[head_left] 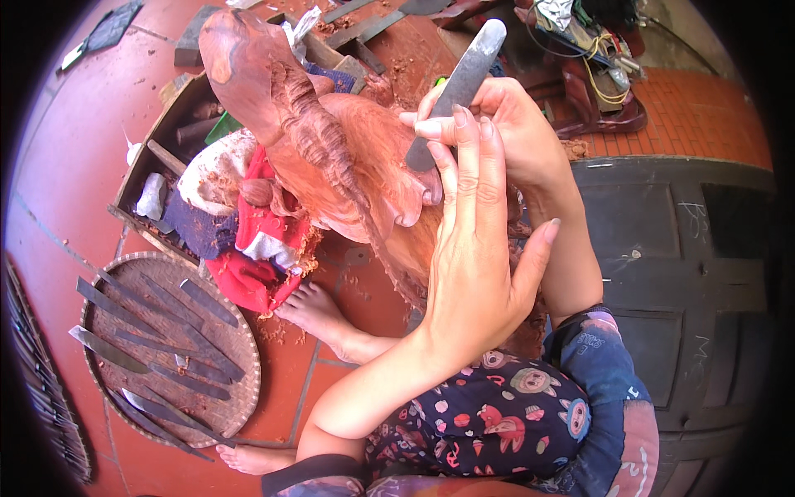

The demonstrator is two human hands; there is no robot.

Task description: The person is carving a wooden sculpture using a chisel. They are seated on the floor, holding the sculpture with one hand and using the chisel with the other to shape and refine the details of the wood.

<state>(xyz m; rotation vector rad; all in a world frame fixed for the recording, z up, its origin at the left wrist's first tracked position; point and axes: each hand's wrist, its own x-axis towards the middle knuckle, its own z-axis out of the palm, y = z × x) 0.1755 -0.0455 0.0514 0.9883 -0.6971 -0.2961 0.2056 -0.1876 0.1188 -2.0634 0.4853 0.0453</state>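
A flat steel carving chisel (474, 66) with a rounded upper end slants over a large reddish-brown wood carving (373, 141). My right hand (517, 124) grips the chisel, thumb across its front and fingers curled behind. Its lower end meets the carving near a curled, lobed detail (410, 207). Over the right thumb and beside the blade lies my left hand (472, 240), back up, fingers stretched and thumb spread apart. Its fingertips rest close to the blade; I cannot tell how firmly they press. The carving has smooth rounded parts and a ridged, rope-like band, and my hands hide its lower right side.
At left, a round woven tray (252, 356) holds several flat chisels. Behind it stands a wooden box (137, 178) with cloths, a red one (248, 277) hanging out. Another rack of tools (41, 381) lies far left. A dark panelled board (633, 224) is at right. Shavings litter the tiles.
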